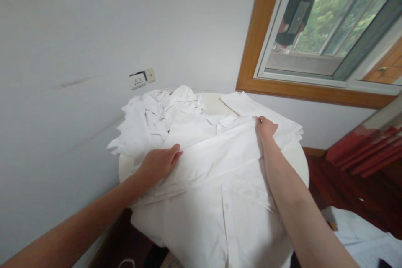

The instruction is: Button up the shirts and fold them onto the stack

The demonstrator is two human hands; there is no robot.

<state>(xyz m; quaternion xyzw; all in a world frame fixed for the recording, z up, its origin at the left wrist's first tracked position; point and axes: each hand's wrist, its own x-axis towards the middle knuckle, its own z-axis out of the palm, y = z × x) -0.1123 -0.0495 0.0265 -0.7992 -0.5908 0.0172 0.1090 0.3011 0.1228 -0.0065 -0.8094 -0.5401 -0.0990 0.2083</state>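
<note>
A white button-up shirt [216, 163] lies spread over the table, its lower front hanging over the near edge with a button strip showing. A band of its cloth is folded across the middle. My left hand [161, 161] grips the left side of this fold, thumb on top and fingers partly hidden under the cloth. At the fold's upper right corner, my right hand [265, 126] pinches the edge between thumb and fingers. Behind my left hand sits a crumpled heap of white cloth [147, 113]. Beyond my right hand lies a flat folded white cloth [279, 119].
The round cream table [301, 163] stands against a white wall with a socket [137, 80]. A wood-framed window [245, 67] is at upper right, with dark clothing [298, 4] hanging beyond it. Red curtain fabric [361, 150] and white items [361, 230] are at right.
</note>
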